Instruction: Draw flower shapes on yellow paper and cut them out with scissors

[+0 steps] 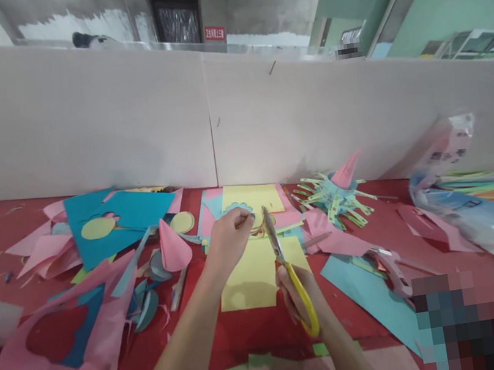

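Note:
Yellow-handled scissors [301, 297] are in my right hand [297, 295], their blades pointing up and away from me. My left hand [234, 230] is closed in a pinch just left of the blades, near a small yellowish piece at its fingertips that is too small to make out well. Under both hands lies a yellow sheet [247, 284] on the red table. Behind them, another yellow sheet [252, 193] rests on pink and blue paper, with a blue scalloped cutout [234, 208] beside it.
Pink scraps and a pink cone [174, 248] lie left, near blue sheets [139, 210]. On the right are a fringed green piece with a pink cone [345, 173], a glue gun [395, 274], a blue sheet [368, 293] and a plastic bag [478, 212]. A white partition [125, 116] stands behind.

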The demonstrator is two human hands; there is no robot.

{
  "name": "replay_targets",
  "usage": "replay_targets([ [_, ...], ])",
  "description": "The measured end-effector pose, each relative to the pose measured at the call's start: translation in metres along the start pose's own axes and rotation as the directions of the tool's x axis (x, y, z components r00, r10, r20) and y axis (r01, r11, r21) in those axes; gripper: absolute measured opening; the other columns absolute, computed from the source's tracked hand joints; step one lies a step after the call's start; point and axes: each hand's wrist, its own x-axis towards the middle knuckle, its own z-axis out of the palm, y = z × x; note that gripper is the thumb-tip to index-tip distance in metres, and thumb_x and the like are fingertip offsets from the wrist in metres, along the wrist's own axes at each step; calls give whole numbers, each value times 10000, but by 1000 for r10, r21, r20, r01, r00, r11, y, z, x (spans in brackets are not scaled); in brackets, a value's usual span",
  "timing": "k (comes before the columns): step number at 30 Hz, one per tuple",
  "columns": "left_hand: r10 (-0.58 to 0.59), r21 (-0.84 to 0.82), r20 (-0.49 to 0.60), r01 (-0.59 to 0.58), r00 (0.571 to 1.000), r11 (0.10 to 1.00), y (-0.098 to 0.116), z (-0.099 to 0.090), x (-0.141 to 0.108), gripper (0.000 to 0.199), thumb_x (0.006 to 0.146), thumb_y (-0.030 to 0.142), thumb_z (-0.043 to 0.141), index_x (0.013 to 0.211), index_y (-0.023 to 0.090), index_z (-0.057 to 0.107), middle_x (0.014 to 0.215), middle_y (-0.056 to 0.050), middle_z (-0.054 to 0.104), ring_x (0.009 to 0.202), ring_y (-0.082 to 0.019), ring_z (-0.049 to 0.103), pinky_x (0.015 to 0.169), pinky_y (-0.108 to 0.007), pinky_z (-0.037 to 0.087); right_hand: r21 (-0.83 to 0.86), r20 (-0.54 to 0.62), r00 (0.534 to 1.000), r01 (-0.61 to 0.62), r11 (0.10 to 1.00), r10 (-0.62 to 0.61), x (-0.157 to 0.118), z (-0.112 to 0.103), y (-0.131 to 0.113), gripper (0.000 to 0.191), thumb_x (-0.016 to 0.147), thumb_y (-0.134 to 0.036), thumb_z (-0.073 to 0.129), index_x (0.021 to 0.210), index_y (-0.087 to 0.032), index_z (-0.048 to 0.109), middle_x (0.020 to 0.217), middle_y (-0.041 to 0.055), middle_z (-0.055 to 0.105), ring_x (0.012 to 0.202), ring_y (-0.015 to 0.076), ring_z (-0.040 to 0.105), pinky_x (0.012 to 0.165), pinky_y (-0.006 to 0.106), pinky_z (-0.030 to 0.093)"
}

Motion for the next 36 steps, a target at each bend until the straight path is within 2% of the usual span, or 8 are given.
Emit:
replay_targets([
  [22,-6,7,-41,6,999,1000,-1,-1,0,200,787,314,418,768,212,590,760,12,645,726,-141,594,615,-223,406,-22,3,1000,-9,1000,9,3,0,5,479,707,-654,440,591,-191,400,279,-104,308,176,50,296,197,144,216],
  [31,-25,48,-44,28,999,998,0,-2,1,205,783,317,420,761,202,588,763,-2,648,714,-147,586,624,-233,403,-62,9,999,-37,997,38,2,0,0,487,691,-655,459,563,-193,376,316,-95,337,185,62,351,204,154,212],
  [36,-38,36,-45,40,998,999,-2,-3,1,204,786,314,418,769,208,592,782,-1,656,732,-149,593,637,-236,409,-62,7,998,-55,997,56,2,-3,3,467,736,-630,422,575,-192,389,302,-88,350,192,75,367,207,157,229],
])
